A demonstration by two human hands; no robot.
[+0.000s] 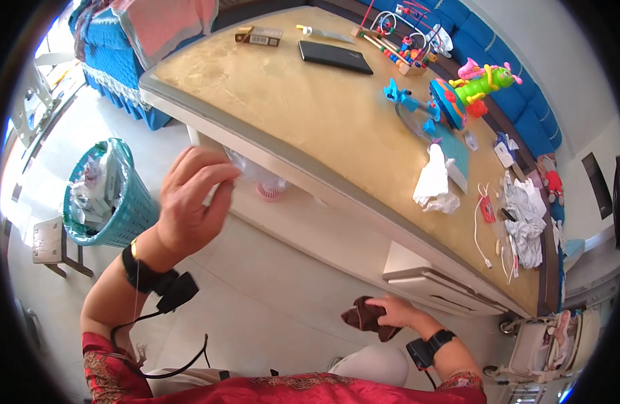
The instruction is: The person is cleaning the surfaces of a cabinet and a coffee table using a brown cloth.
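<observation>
My left hand (199, 197) is raised in front of the table's near edge, fingers curled and thumb near the fingertips. A thin thread hangs below its wrist; whether the fingertips pinch anything cannot be told. My right hand (398, 311) grips a dark brown cloth (365, 317) above the floor, low and to the right, near my knee. Both wrists wear black straps with small devices. Beyond the hands stands the table (289, 101), bearing a black flat case (335, 57), a small box (259, 36), a white crumpled cloth or tissue (433, 177) and a red item with a white cable (486, 208).
A teal waste basket (138, 207) with a liner stands left, beside a small wooden stool (48, 240). Toys, including a green caterpillar (491, 83) and a bead maze (400, 48), lie on the table's far side. A wheeled cart (532, 348) is at the lower right.
</observation>
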